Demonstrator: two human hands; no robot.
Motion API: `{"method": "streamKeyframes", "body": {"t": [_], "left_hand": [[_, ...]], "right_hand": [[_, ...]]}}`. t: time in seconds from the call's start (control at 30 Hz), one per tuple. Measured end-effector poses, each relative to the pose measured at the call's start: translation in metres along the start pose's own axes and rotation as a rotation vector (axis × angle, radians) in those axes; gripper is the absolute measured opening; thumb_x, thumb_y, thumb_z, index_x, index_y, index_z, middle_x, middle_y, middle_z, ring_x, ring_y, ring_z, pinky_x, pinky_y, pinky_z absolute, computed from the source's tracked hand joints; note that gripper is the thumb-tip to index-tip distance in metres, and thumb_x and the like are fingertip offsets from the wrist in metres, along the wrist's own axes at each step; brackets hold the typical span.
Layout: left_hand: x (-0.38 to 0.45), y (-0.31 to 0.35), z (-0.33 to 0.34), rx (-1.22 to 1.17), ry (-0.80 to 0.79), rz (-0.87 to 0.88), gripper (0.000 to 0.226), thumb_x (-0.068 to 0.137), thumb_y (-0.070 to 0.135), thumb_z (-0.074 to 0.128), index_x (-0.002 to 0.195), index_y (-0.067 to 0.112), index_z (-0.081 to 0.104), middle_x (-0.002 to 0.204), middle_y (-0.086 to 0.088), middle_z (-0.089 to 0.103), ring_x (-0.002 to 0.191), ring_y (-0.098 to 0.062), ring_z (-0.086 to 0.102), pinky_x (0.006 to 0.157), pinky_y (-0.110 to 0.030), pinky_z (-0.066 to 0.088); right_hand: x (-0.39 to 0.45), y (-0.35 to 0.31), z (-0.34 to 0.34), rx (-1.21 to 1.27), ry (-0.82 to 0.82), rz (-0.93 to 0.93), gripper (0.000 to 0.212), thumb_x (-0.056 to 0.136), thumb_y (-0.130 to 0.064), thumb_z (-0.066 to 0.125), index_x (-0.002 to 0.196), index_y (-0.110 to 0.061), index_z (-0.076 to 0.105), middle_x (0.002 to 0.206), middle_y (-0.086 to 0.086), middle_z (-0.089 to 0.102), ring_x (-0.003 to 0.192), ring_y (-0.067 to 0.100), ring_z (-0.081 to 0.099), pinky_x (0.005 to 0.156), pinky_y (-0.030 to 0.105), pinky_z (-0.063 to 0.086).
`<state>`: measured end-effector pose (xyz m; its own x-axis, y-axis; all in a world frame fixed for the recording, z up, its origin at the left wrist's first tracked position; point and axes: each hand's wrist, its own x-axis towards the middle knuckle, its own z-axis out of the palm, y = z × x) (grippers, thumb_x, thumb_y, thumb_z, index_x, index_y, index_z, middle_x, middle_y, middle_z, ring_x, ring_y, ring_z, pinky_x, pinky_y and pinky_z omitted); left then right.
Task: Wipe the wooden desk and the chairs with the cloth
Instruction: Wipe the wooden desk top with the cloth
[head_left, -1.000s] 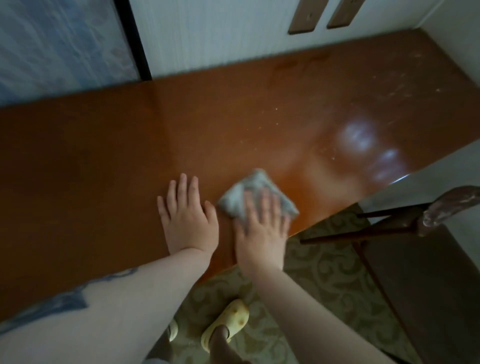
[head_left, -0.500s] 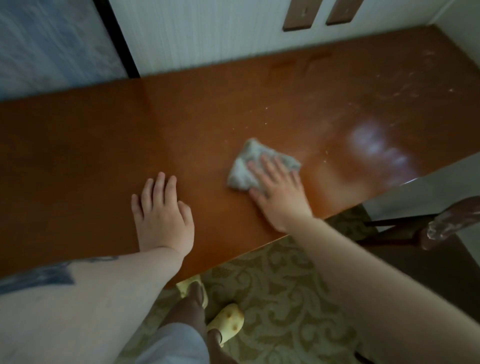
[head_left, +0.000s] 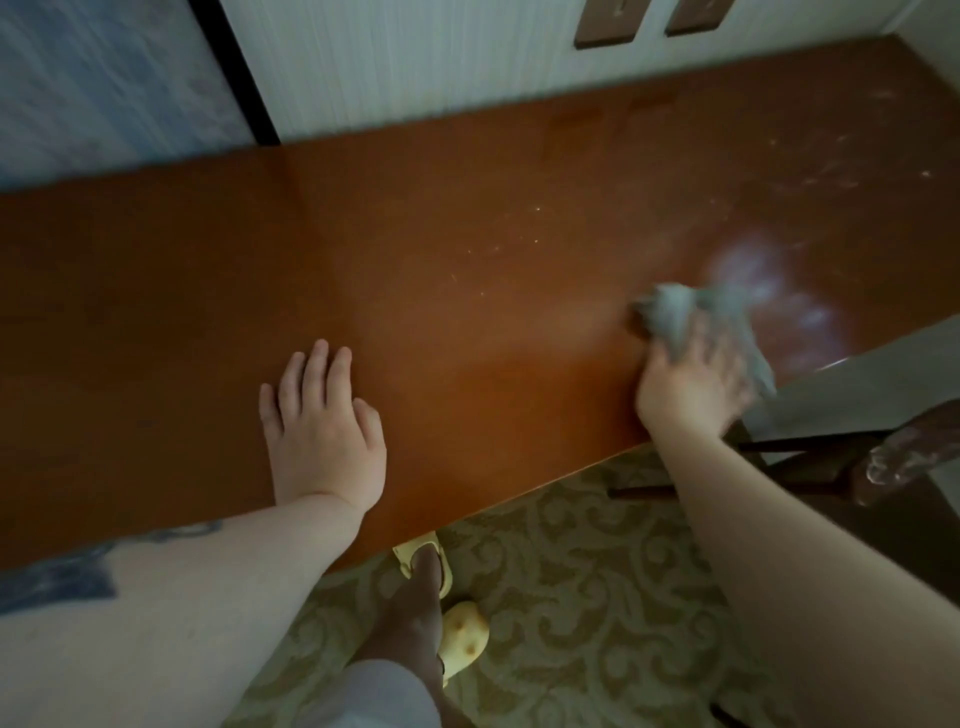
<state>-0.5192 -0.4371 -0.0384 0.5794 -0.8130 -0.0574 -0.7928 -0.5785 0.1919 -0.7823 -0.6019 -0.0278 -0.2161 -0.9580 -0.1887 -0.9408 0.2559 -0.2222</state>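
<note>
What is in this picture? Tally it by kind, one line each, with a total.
Hands: 2, the left hand flat on the desk, the right hand pressing the cloth
Cloths: 1, grey cloth
Desks: 1, wooden desk
Chairs: 1, dark chair, only partly in view
Yellow slippers: 2, and
Wall plates: 2, and
Total: 9

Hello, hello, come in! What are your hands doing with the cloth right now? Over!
Left hand flat on the desk, empty. Right hand pressing the cloth near the desk's right end. Dusty specks far right. Chair beside that end, untouched.
</note>
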Motion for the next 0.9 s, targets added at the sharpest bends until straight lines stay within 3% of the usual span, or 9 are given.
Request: {"method": "streamKeyframes", "body": {"t": [0.07,0.13,0.23,0.3,0.47,0.63,0.8,0.83,0.9], "left_hand": [[0.000,-0.001,0.000,0.001,0.003,0.005,0.051,0.096,0.031,0.028,0.146,0.021,0.032,0.155,-0.003,0.029,0.144,-0.023,0.017,0.118,-0.048,0.010],[0.000,-0.001,0.001,-0.001,0.000,0.007,0.051,0.096,0.031,0.028,0.145,0.021,0.033,0.154,-0.003,0.031,0.144,-0.024,0.019,0.118,-0.048,0.012],[-0.001,0.001,-0.001,-0.006,0.006,0.000,0.050,0.095,0.030,0.031,0.144,0.021,0.036,0.152,-0.003,0.034,0.143,-0.024,0.022,0.117,-0.049,0.015],[0.000,0.001,-0.003,-0.017,0.001,-0.006,0.050,0.095,0.029,0.030,0.143,0.021,0.038,0.151,-0.002,0.036,0.141,-0.023,0.025,0.116,-0.049,0.017],[0.000,0.000,-0.007,-0.067,0.002,-0.024,0.045,0.093,0.030,0.037,0.136,0.022,0.048,0.145,-0.001,0.045,0.137,-0.024,0.033,0.113,-0.047,0.024],[0.056,0.010,-0.019,-0.202,0.093,-0.141,0.033,0.089,0.028,0.042,0.114,0.017,0.061,0.122,-0.004,0.058,0.113,-0.028,0.046,0.094,-0.045,0.035],[0.102,0.024,-0.012,-0.219,0.039,-0.094,0.042,0.097,0.030,0.039,0.138,0.023,0.044,0.151,0.001,0.034,0.142,-0.020,0.021,0.118,-0.040,0.009],[0.106,0.028,-0.009,-0.197,0.028,-0.084,0.045,0.097,0.030,0.038,0.141,0.023,0.040,0.154,0.001,0.029,0.144,-0.019,0.016,0.119,-0.040,0.005],[0.110,0.031,-0.004,-0.145,0.000,-0.077,0.051,0.095,0.029,0.041,0.145,0.023,0.033,0.157,0.001,0.024,0.145,-0.020,0.012,0.119,-0.041,0.002]], "right_hand": [[-0.035,0.000,0.007,0.035,0.070,0.144,0.059,0.100,-0.046,0.025,0.153,-0.030,0.004,0.161,0.001,-0.004,0.147,0.023,-0.008,0.116,0.049,-0.004],[-0.083,-0.027,0.021,-0.043,0.034,-0.177,0.059,0.100,-0.046,0.027,0.152,-0.034,0.002,0.160,-0.002,-0.008,0.146,0.021,-0.013,0.115,0.046,-0.008],[-0.108,-0.078,0.034,-0.122,-0.226,-0.846,0.057,0.099,-0.052,0.022,0.149,-0.044,-0.005,0.157,-0.011,-0.016,0.142,0.014,-0.024,0.116,0.044,-0.012],[-0.075,-0.099,0.029,-0.186,-0.317,-1.018,0.056,0.099,-0.054,0.021,0.148,-0.047,-0.005,0.157,-0.015,-0.015,0.142,0.011,-0.024,0.117,0.044,-0.009],[-0.059,-0.103,0.033,-0.124,-0.100,-0.369,0.059,0.099,-0.053,0.021,0.150,-0.040,-0.005,0.160,-0.004,-0.011,0.145,0.020,-0.015,0.118,0.049,-0.002],[-0.068,-0.164,0.045,-0.187,-0.291,-1.006,0.057,0.098,-0.055,0.022,0.149,-0.045,-0.002,0.159,-0.009,-0.012,0.144,0.015,-0.020,0.117,0.050,-0.005],[-0.009,-0.157,0.037,-0.130,-0.173,-0.387,0.058,0.098,-0.055,0.016,0.149,-0.041,-0.009,0.159,-0.004,-0.017,0.144,0.019,-0.021,0.117,0.050,-0.007],[-0.022,-0.154,0.037,-0.142,-0.162,-0.390,0.059,0.099,-0.054,0.016,0.149,-0.040,-0.010,0.158,-0.003,-0.019,0.144,0.021,-0.022,0.116,0.050,-0.008],[-0.050,-0.156,0.041,-0.165,-0.203,-0.647,0.059,0.098,-0.054,0.018,0.148,-0.042,-0.012,0.157,-0.005,-0.021,0.142,0.020,-0.025,0.116,0.050,-0.011]]}}
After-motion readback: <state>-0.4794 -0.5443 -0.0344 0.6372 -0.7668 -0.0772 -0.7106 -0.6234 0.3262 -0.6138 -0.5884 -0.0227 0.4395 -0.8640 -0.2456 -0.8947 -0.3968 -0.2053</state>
